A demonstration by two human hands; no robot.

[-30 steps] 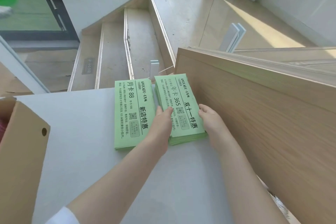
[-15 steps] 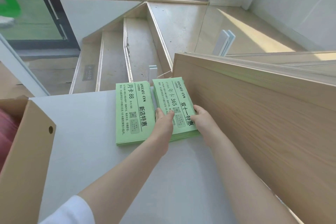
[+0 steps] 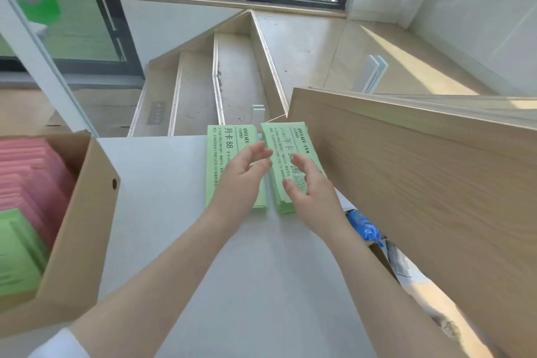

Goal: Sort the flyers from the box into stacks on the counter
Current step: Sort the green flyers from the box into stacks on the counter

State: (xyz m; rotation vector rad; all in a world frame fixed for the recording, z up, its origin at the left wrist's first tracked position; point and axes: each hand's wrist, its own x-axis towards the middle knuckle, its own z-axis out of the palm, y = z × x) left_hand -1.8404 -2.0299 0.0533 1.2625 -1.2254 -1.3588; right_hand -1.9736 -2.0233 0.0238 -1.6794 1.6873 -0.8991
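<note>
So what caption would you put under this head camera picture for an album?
Both hands, left and right, hover open over two green flyer stacks on the counter, box alongside.

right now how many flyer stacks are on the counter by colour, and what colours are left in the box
green stacks on the counter: 2, the left stack and the right stack
pink stacks on the counter: 0
colours in the box: 2, pink flyers and green flyers
total stacks on the counter: 2

Two flyer stacks [image 3: 290,166] side by side on the counter [image 3: 180,212] — box [image 3: 78,241] at left.
</note>
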